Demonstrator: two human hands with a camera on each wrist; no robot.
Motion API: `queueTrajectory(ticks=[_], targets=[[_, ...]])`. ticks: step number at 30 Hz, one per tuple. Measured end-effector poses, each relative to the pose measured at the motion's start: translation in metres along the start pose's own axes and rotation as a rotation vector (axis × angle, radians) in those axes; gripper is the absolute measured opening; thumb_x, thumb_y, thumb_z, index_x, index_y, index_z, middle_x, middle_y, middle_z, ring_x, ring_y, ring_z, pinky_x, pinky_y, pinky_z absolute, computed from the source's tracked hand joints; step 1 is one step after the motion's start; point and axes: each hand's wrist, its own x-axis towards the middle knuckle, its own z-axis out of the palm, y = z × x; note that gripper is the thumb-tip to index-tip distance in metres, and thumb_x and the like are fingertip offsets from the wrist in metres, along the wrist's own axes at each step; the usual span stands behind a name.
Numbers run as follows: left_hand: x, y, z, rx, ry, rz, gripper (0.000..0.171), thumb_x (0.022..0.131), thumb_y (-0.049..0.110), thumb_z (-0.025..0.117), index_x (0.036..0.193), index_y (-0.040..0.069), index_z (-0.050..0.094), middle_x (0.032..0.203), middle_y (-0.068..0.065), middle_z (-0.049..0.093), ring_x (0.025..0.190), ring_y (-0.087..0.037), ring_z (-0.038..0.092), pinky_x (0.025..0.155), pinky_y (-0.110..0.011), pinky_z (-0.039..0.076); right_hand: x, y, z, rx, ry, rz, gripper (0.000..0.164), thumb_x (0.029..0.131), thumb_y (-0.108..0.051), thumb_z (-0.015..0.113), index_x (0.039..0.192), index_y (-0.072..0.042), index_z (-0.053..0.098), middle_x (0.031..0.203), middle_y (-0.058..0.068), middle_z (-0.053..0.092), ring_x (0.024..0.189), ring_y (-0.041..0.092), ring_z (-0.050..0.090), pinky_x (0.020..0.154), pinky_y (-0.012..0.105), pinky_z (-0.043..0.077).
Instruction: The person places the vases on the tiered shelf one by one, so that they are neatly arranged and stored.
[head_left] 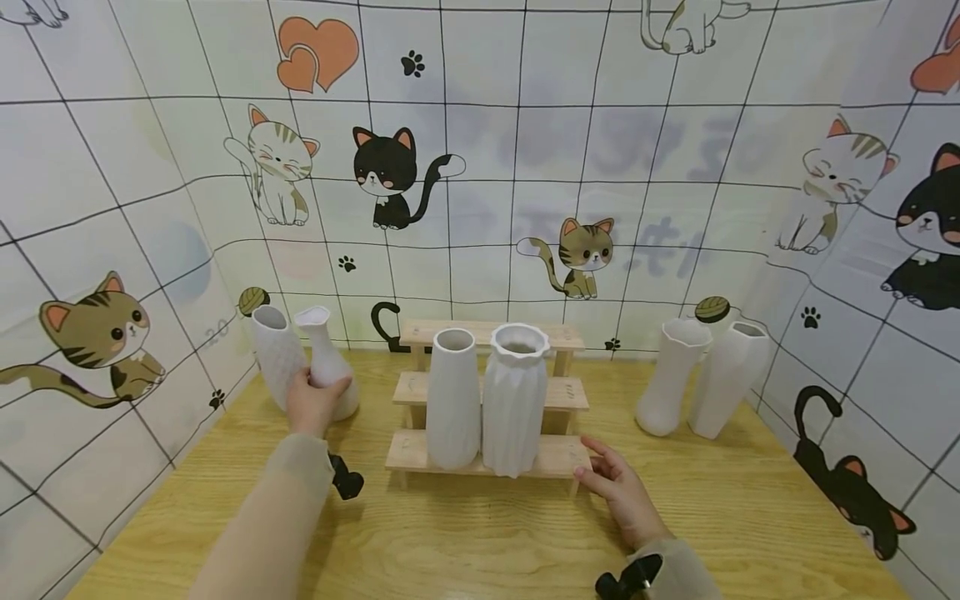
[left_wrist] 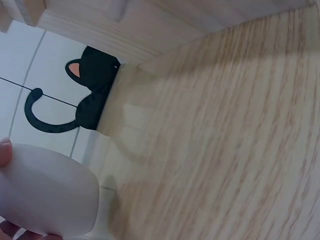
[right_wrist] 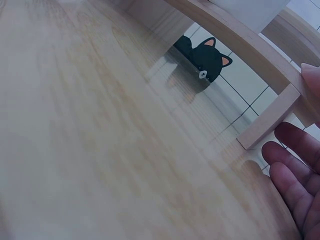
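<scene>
At the left, my left hand (head_left: 313,402) grips a white narrow-necked vase (head_left: 324,354) around its body; the left wrist view shows the rounded lower part of this vase (left_wrist: 50,190) between thumb and fingers. A textured white vase (head_left: 277,354) stands right beside it. My right hand (head_left: 621,492) holds the right end of the lowest step of a three-tier wooden stand (head_left: 558,454). In the right wrist view its thumb lies on the step's edge, with the fingers (right_wrist: 295,172) beside the stand's leg (right_wrist: 270,117).
A smooth tapered white vase (head_left: 453,404) and a fluted, ruffled-rim white vase (head_left: 516,408) stand on the lowest step. Two more white vases, one wavy-rimmed (head_left: 671,379) and one angular (head_left: 726,383), stand at the right. A cat-print wall covering (head_left: 480,142) encloses the wooden table (head_left: 480,542).
</scene>
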Motion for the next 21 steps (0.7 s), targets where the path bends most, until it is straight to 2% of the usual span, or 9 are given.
queueTrajectory(ticks=[4, 10, 21], targets=[[-0.003, 0.006, -0.007, 0.005, -0.040, 0.020, 0.078, 0.084, 0.028, 0.076, 0.142, -0.003, 0.035, 0.137, -0.025, 0.045, 0.123, -0.041, 0.045, 0.102, -0.054, 0.037, 0.000, -0.001, 0.000, -0.012, 0.006, -0.002, 0.063, 0.090, -0.017, 0.068, 0.146, -0.009, 0.040, 0.108, 0.011, 0.060, 0.097, 0.017, 0.054, 0.084, 0.030, 0.043], [-0.013, 0.027, -0.018, 0.017, -0.123, 0.032, 0.080, 0.084, 0.033, 0.075, 0.143, -0.001, 0.033, 0.138, -0.023, 0.043, 0.124, -0.040, 0.044, 0.101, -0.055, 0.037, 0.001, 0.001, -0.001, -0.007, 0.000, -0.003, 0.062, 0.090, -0.017, 0.068, 0.146, -0.009, 0.040, 0.109, 0.010, 0.060, 0.097, 0.017, 0.054, 0.085, 0.030, 0.043], [-0.028, 0.060, -0.033, -0.020, -0.233, -0.001, 0.088, 0.083, 0.034, 0.076, 0.148, 0.002, 0.027, 0.147, -0.021, 0.036, 0.130, -0.041, 0.038, 0.103, -0.058, 0.034, 0.003, 0.003, -0.001, 0.003, -0.009, -0.002, 0.064, 0.090, -0.018, 0.068, 0.146, -0.009, 0.039, 0.110, 0.011, 0.060, 0.098, 0.017, 0.055, 0.086, 0.029, 0.043]])
